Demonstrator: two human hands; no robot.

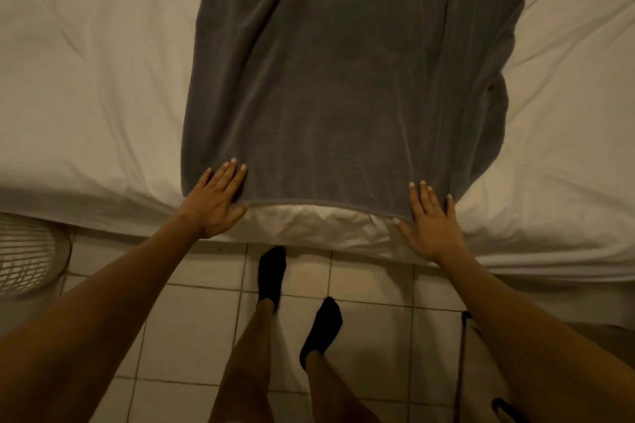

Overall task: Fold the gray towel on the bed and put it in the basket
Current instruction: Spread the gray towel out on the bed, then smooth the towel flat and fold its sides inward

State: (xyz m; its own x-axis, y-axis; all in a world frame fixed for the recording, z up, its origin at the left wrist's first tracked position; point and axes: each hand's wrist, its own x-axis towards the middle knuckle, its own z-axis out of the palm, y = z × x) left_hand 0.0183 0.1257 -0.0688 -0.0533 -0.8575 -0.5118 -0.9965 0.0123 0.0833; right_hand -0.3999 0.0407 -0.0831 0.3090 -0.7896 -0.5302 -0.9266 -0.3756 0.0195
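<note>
The gray towel (343,79) lies spread lengthwise on the white bed (86,79), its near hem close to the bed's front edge, with some wrinkles along its right side. My left hand (214,197) lies flat with straight fingers on the towel's near left corner. My right hand (431,221) lies flat on the near right corner, fingers straight and spread. Neither hand grips the cloth. The towel's far end runs out of the top of the view. No basket is in view.
A white slatted object (27,251), perhaps a fan or basket, stands at the left beside the bed. My two feet in black socks (271,271) stand on the tiled floor (371,336). A thin dark stand (462,354) rises at the lower right.
</note>
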